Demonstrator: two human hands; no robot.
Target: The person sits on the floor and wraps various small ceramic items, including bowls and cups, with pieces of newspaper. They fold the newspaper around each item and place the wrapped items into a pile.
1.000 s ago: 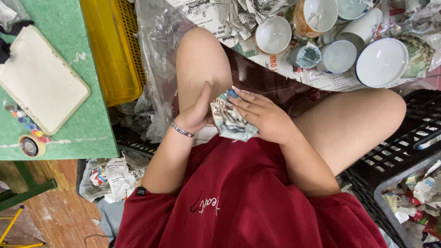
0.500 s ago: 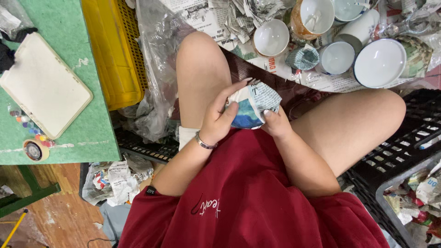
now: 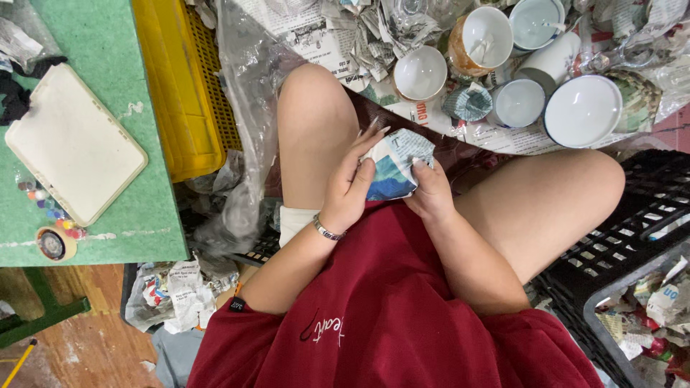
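I sit with bare knees apart, in a dark red shirt. Both hands hold a small bundle wrapped in newspaper (image 3: 394, 167) in my lap. My left hand (image 3: 348, 188), with a bracelet at the wrist, cups its left side, thumb across the blue printed paper. My right hand (image 3: 430, 192) grips its right and lower side. What the paper covers is hidden.
White bowls and cups (image 3: 581, 109) stand on newspaper ahead of my knees, one bowl (image 3: 420, 72) nearest. A yellow crate (image 3: 180, 86) and clear plastic sheet (image 3: 248, 108) lie left. A green table (image 3: 108, 215) holds a white tray (image 3: 72, 144). A black crate (image 3: 647, 230) sits right.
The bundle has been lifted and turned between my hands, and the paper now lies smoother around it. My left hand moved from under it to its side.
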